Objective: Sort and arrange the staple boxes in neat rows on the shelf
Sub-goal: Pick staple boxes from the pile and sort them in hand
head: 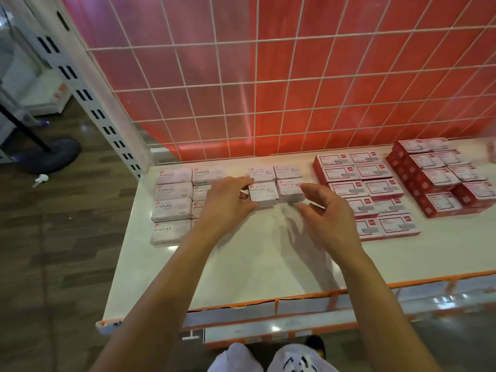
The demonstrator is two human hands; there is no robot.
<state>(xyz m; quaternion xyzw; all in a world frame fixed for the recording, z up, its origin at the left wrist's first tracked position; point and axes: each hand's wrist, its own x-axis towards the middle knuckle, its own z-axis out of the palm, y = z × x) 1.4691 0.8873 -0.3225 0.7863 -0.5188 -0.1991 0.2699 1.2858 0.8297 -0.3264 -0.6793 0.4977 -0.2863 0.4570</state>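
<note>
White boxes marked STAPLES (171,206) lie in two columns at the left of the white shelf (257,264). In the middle sits a small block of white paper clip boxes (288,171), stacked. My left hand (228,205) touches the left side of the front left stack (263,193) with curled fingers and thumb. My right hand (328,214) hovers just right of the front right stack (291,190), fingers spread and bent, holding nothing. Red boxes with white labels (359,183) fill rows to the right.
A taller stepped stack of red boxes (440,178) stands at the far right. A white wire grid over a red panel (268,84) backs the shelf. The shelf's front edge has an orange strip (295,298). A slotted upright post (88,98) stands at the left.
</note>
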